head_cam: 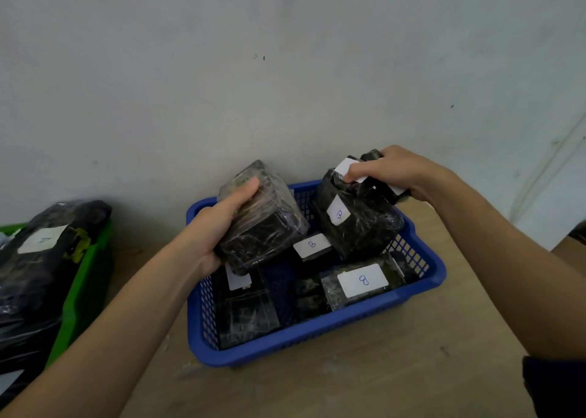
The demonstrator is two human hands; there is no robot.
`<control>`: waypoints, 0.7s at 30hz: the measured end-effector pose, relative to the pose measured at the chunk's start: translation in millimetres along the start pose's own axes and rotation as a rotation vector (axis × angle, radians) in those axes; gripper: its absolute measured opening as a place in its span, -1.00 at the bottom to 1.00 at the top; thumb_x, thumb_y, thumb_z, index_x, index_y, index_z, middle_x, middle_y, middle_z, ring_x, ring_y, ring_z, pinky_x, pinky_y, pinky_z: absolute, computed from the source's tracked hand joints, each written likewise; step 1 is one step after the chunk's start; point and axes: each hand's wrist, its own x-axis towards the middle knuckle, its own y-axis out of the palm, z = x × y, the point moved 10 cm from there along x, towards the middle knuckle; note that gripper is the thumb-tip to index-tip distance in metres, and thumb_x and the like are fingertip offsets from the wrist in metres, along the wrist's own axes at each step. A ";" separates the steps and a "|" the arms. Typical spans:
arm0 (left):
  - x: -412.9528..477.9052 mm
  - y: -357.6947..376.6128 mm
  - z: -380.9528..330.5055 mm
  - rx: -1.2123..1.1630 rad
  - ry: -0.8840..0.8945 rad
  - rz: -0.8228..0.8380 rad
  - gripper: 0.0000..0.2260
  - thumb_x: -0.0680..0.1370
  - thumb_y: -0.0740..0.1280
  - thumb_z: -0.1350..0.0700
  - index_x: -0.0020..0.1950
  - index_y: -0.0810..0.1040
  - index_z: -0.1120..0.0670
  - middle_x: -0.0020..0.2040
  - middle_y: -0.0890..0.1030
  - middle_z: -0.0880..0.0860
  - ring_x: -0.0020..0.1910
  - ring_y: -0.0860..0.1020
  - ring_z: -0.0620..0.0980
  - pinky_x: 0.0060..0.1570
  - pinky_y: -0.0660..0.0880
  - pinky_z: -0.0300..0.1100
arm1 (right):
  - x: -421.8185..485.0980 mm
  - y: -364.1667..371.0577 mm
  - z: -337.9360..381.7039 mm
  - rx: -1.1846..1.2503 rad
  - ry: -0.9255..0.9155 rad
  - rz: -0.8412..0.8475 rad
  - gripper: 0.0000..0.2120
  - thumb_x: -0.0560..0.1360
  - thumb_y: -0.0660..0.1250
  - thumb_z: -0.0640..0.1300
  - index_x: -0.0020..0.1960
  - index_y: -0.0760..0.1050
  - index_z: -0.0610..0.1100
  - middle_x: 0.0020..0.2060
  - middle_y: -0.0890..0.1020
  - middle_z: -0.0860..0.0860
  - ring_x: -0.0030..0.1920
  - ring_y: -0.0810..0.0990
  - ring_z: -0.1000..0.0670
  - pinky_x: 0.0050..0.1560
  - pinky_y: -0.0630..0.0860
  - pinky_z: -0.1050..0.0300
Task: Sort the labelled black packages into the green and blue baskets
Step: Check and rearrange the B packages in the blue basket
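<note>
A blue basket stands on the wooden table and holds several black wrapped packages with white labels marked B, one of them flat at the front right. My left hand grips a black package above the basket's left side; its label is not visible. My right hand is closed on a small black package with a white label at the basket's far right corner, resting over a larger B package. The green basket stands at the left.
The green basket carries large black bags, one with a white label. A grey wall rises straight behind both baskets. Bare wooden tabletop lies in front of the blue basket and to its right.
</note>
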 end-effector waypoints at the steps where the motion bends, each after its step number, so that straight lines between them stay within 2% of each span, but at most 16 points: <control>1: 0.6 -2.5 0.5 0.053 0.005 -0.031 -0.24 0.23 0.60 -0.29 0.31 0.62 0.09 0.11 0.75 0.11 0.06 0.73 0.13 0.07 0.62 0.01 | -2.7 -4.9 3.3 -0.021 -0.041 -0.070 -0.47 0.17 0.62 0.14 0.01 0.60 -0.13 -0.11 0.71 -0.08 -0.15 0.71 -0.10 -0.25 0.61 0.07; 3: 1.7 -7.0 1.0 0.134 0.023 -0.084 -0.11 0.14 0.63 -0.35 0.33 0.58 0.10 0.12 0.74 0.09 0.04 0.73 0.11 -0.03 0.64 -0.03 | -7.1 -7.7 8.9 -0.087 -0.121 -0.180 -0.53 0.16 0.63 0.14 -0.08 0.61 -0.09 -0.16 0.69 -0.04 -0.14 0.68 -0.06 -0.28 0.53 0.12; 5: 2.2 -10.1 1.3 0.181 0.031 -0.113 0.07 0.01 0.65 -0.42 0.38 0.51 0.10 0.17 0.71 0.09 0.06 0.72 0.12 -0.02 0.65 -0.01 | -10.7 -0.5 12.3 -0.187 -0.152 -0.227 -0.54 0.14 0.61 0.18 -0.11 0.60 -0.05 -0.17 0.67 0.01 -0.12 0.65 -0.04 -0.28 0.47 0.13; 9: 0.9 -14.0 0.8 0.211 0.020 -0.138 0.16 -0.04 0.64 -0.43 0.43 0.46 0.11 0.21 0.68 0.10 0.08 0.71 0.13 -0.04 0.67 0.01 | -10.5 15.6 22.2 -0.437 -0.157 -0.266 -0.39 0.10 0.53 0.30 0.02 0.54 0.00 -0.10 0.63 0.00 -0.06 0.61 -0.12 -0.08 0.57 0.01; 11: 1.0 -15.4 0.5 0.214 0.015 -0.142 0.19 -0.05 0.66 -0.42 0.45 0.43 0.12 0.22 0.67 0.11 0.08 0.71 0.14 0.02 0.67 0.05 | -9.4 19.8 25.8 -0.494 -0.174 -0.250 -0.36 0.12 0.52 0.31 0.06 0.52 -0.02 -0.07 0.62 -0.01 -0.04 0.60 -0.14 -0.09 0.54 0.01; 13: -1.1 -13.7 -0.5 0.210 0.007 -0.133 0.12 0.01 0.66 -0.39 0.43 0.46 0.13 0.20 0.68 0.13 0.08 0.70 0.15 0.01 0.66 0.03 | -8.2 18.7 24.5 -0.480 -0.179 -0.216 -0.37 0.12 0.53 0.33 0.03 0.53 -0.01 -0.09 0.64 0.00 -0.07 0.61 -0.12 -0.16 0.49 0.06; 15: -3.8 -11.2 -1.6 0.199 0.001 -0.120 -0.06 0.14 0.65 -0.33 0.37 0.53 0.15 0.16 0.71 0.13 0.06 0.71 0.15 -0.02 0.65 0.00 | -9.2 14.1 23.2 -0.459 -0.181 -0.197 -0.44 0.15 0.56 0.32 -0.03 0.56 0.00 -0.12 0.66 0.02 -0.10 0.61 -0.07 -0.19 0.45 0.10; 17: -6.3 -9.0 -1.1 0.177 -0.009 -0.109 -0.19 0.23 0.62 -0.31 0.32 0.58 0.14 0.12 0.73 0.13 0.06 0.71 0.15 0.01 0.64 0.01 | -10.7 12.5 25.1 -0.461 -0.195 -0.177 -0.49 0.19 0.58 0.30 -0.05 0.57 0.01 -0.12 0.66 0.03 -0.10 0.61 -0.07 -0.19 0.42 0.10; 21: -11.7 -5.6 1.3 0.141 -0.034 -0.087 -0.31 0.32 0.57 -0.30 0.28 0.60 0.12 0.11 0.73 0.14 0.08 0.70 0.16 0.03 0.63 0.04 | -13.8 24.1 32.2 -0.479 -0.236 -0.074 -0.54 0.25 0.61 0.25 -0.04 0.56 0.02 -0.11 0.65 0.04 -0.06 0.61 -0.06 -0.14 0.45 0.08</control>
